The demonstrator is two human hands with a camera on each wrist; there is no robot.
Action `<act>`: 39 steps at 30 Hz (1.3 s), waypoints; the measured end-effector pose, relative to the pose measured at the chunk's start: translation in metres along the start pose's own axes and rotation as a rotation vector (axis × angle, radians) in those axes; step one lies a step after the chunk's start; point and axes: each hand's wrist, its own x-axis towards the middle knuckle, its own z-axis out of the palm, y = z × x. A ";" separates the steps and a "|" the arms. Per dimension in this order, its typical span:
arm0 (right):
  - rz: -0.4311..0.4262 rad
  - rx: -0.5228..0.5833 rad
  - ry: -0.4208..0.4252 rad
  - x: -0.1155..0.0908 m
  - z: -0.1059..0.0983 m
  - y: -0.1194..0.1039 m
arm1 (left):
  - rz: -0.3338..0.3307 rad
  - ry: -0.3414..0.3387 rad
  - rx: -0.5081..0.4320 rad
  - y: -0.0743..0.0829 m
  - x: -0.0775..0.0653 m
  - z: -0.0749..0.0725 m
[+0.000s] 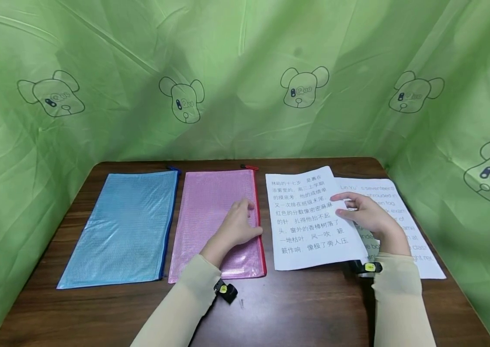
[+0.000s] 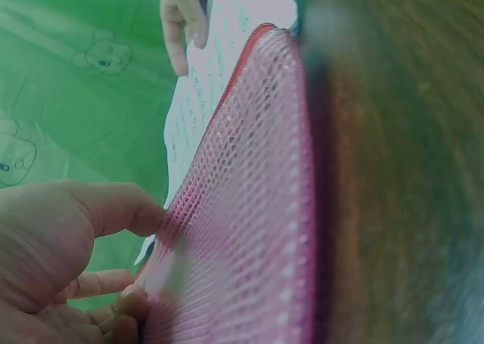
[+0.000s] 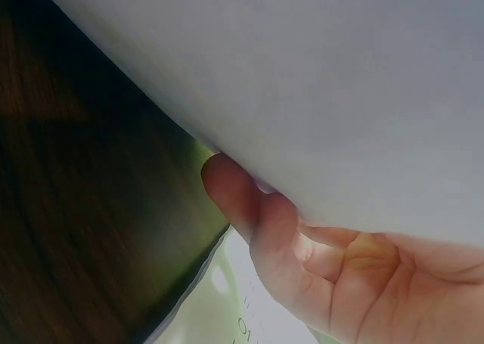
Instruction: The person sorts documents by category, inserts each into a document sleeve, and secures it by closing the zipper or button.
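Note:
My left hand [image 1: 233, 226] rests on the pink mesh zipper pouch [image 1: 201, 217], beside its red-zippered right edge. In the left wrist view, the thumb [image 2: 125, 208] touches that edge and the bent fingers touch the pouch lower down, apart from the thumb. The right hand [image 1: 370, 217] pinches the right edge of a white sheet printed with Chinese characters [image 1: 303, 226]. This sheet's right side is raised and overlaps a second sheet with English print [image 1: 422, 260]. From the right wrist, the raised sheet's blank underside [image 3: 302, 79] shows above the curled fingers.
A blue mesh zipper pouch [image 1: 119, 231] lies flat at the left of the dark wooden table [image 1: 297, 308]. Green cloth [image 1: 236, 120] with printed bear faces hangs around the table's back and sides. Each wrist wears a small black camera.

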 end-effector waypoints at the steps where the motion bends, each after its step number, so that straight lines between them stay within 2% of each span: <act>1: -0.001 -0.007 0.002 0.000 0.000 -0.001 | -0.007 -0.005 -0.012 0.000 0.000 -0.001; 9: -0.007 0.016 0.006 -0.002 0.000 -0.003 | -0.022 -0.004 -0.054 -0.002 0.002 -0.006; 16: -0.018 -0.005 0.018 -0.003 -0.001 -0.006 | 0.064 0.029 -0.071 -0.001 0.001 -0.005; 21: -0.037 -0.035 0.020 -0.004 -0.003 -0.005 | 0.082 0.048 -0.083 0.001 0.000 -0.003; 30: -0.049 0.065 0.010 -0.012 -0.010 -0.012 | 0.032 0.111 -0.123 0.005 -0.002 -0.001; 35: -0.058 0.199 -0.038 -0.015 -0.011 -0.018 | 0.009 0.114 -0.142 0.006 -0.001 -0.001; 39: -0.066 0.235 -0.060 -0.016 -0.010 -0.022 | 0.002 0.116 -0.157 0.008 -0.001 -0.001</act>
